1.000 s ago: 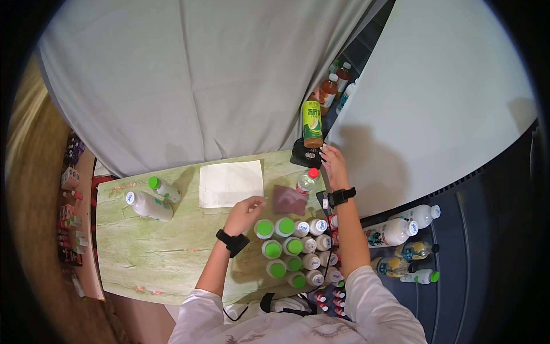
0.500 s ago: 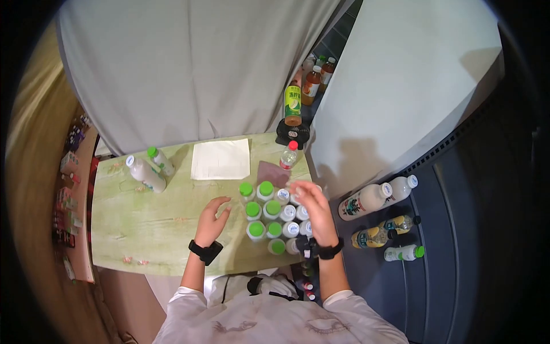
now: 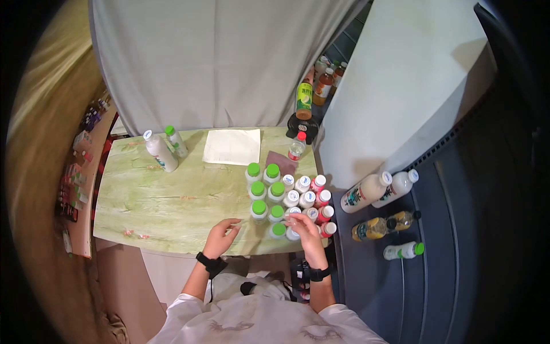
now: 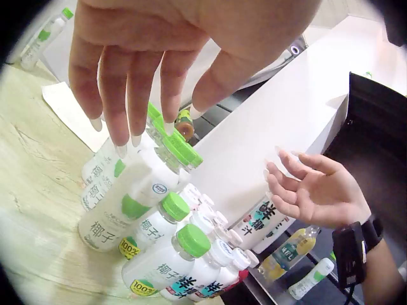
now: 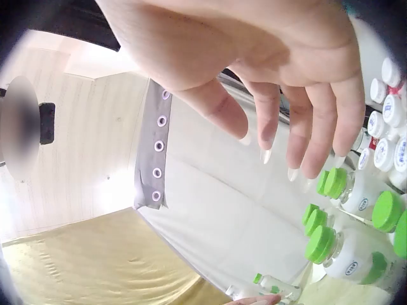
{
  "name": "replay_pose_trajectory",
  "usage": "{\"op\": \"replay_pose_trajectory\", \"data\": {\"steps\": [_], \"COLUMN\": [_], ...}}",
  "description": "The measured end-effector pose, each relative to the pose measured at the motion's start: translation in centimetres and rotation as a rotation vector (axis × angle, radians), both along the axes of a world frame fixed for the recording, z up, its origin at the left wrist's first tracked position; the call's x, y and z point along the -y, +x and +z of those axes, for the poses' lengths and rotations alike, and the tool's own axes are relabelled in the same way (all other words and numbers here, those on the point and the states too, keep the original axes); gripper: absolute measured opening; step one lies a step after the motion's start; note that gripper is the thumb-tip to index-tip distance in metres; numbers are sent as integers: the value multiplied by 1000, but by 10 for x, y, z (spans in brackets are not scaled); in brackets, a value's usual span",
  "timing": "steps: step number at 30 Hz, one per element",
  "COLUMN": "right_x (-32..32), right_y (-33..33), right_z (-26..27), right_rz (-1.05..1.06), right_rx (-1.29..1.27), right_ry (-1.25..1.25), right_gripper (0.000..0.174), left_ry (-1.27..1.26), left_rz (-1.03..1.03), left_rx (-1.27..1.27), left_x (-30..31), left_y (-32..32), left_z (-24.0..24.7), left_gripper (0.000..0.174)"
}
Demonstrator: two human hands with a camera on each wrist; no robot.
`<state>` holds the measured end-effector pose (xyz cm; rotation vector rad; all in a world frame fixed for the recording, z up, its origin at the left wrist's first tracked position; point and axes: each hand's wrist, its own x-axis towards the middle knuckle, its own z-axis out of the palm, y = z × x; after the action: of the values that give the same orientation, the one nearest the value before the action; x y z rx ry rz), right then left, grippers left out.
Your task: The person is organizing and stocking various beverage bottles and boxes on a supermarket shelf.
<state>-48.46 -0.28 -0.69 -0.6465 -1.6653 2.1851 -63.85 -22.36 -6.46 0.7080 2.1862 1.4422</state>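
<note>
My left hand [image 3: 220, 238] hovers over the table's front edge, left of the grouped bottles, fingers loosely bent and holding nothing. My right hand [image 3: 311, 241] is over the front of that group, palm turned inward, and grips nothing; whether it touches a cap cannot be told. Green-capped bottles [image 3: 258, 208] stand in two columns at the left of the group. White-capped bottles [image 3: 291, 199] are beside them, with red-labelled ones [image 3: 325, 214] at the right edge. In the left wrist view, the left hand [image 4: 172, 57] hangs above green-capped bottles [image 4: 166, 257]; the right hand [image 4: 324, 194] is open.
A paper sheet [image 3: 232, 147], a dark reddish cloth [image 3: 280, 163] and a red-capped clear bottle [image 3: 297, 147] lie or stand toward the back. Two bottles [image 3: 162, 151] stand at the back left. Larger bottles [image 3: 367, 193] are right of the table. A black fan [image 3: 302, 127] is at the back right.
My right hand has come down from near the red-capped bottle to the front of the group. My left hand has moved toward the table's front edge. The head view has shifted.
</note>
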Motion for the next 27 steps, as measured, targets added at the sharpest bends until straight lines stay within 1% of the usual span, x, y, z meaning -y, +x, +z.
{"op": "replay_pose_trajectory", "data": {"steps": [4, 7, 10, 14, 17, 20, 23, 24, 27], "right_x": [7, 13, 25, 42, 55, 68, 78, 81, 90], "right_y": [9, 4, -6, -27, -46, -66, -76, -79, -85], "right_z": [-7, -16, -31, -46, -58, -93, -103, -104, -102], "right_rz": [-79, -129, -160, -158, -182, -305, -374, -365, -410], "right_rx": [41, 60, 76, 106, 219, 239, 203, 241, 270], "right_ry": [5, 70, 75, 89, 232, 519, 622, 607, 568], "right_gripper": [25, 24, 25, 26, 33, 40, 44, 48, 55], "left_ry": [-13, 0, 13, 5, -13, -13, 1, 6, 15], "left_rz": [-174, -242, -270, -271, -257, -264, -292, -302, -347], "left_rx": [11, -7, -21, 38, 62, 86, 97, 101, 131], "left_x": [-11, -9, -1, 18, 35, 60, 71, 73, 77], "left_y": [-6, -20, -34, -49, -67, -91, -110, -114, -127], "left_z": [9, 2, -4, -9, -18, -28, -39, -40, -41], "left_gripper": [31, 32, 32, 32, 30, 30, 30, 30, 29]}}
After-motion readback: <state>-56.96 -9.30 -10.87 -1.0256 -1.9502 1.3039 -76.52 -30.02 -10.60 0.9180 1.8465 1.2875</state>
